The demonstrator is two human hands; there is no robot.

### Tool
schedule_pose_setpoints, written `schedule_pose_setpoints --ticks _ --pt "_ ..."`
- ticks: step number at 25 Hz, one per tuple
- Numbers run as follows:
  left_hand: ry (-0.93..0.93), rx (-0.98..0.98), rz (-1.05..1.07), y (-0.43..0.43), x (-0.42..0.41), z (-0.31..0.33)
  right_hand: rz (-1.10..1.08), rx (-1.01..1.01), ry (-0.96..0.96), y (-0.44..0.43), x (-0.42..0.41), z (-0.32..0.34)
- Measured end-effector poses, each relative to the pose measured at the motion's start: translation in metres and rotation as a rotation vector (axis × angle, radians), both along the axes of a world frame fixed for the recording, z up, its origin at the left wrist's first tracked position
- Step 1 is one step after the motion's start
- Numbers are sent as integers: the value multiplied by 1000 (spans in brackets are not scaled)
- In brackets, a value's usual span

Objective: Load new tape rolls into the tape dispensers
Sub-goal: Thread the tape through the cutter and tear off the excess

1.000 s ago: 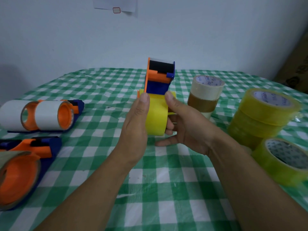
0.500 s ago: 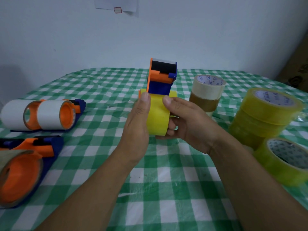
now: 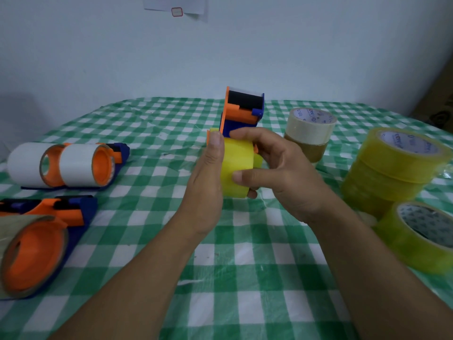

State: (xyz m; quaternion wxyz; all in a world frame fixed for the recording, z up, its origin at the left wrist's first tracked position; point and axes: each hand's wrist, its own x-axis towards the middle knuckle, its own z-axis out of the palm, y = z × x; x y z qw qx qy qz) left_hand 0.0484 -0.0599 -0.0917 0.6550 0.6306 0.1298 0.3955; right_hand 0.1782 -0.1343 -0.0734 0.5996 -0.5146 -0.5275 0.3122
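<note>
An orange and blue tape dispenser (image 3: 244, 111) stands upright at the table's centre with a yellow tape roll (image 3: 236, 165) on its hub. My left hand (image 3: 207, 182) lies flat against the roll's left side, thumb up at the top edge. My right hand (image 3: 277, 173) grips the roll from the right, thumb on its face and fingers curled over the top and behind. The hub is hidden by the roll and my hands.
On the left lie two loaded dispensers, one with white rolls (image 3: 66, 165), one with a clear roll (image 3: 31, 249). Right of centre stands a beige and brown roll stack (image 3: 310, 133). Far right are stacked yellow rolls (image 3: 394, 168) and a leaning one (image 3: 421, 236), all on the checked tablecloth (image 3: 245, 278).
My right thumb has slid down from the roll's top edge onto its front face, and my fingers have closed over the top. The dispenser and left hand have barely shifted.
</note>
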Motion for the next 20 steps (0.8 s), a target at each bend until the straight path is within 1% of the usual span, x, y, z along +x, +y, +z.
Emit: schedule_pose_setpoints --ticks 2,5,6,9,13,16,18,20 --pt "29 8 0 -1 -1 0 -54 52 -79 0 -1 2" --pt "66 60 -4 -3 -1 0 -161 133 -119 -1 4 4" --pt "60 55 -10 -3 -1 0 -188 161 -174 -1 5 4" --pt "38 16 -15 -2 1 0 -253 225 -442 -3 3 2" --pt "33 -8 -20 0 1 -1 -282 247 -498 -2 -2 3" --pt "42 -6 -17 -1 1 0 -311 272 -599 -1 -6 2" --pt "55 -7 -14 -2 1 0 -380 267 -705 2 -9 1" --pt "78 8 -18 -3 1 -1 -460 225 -708 3 -8 3"
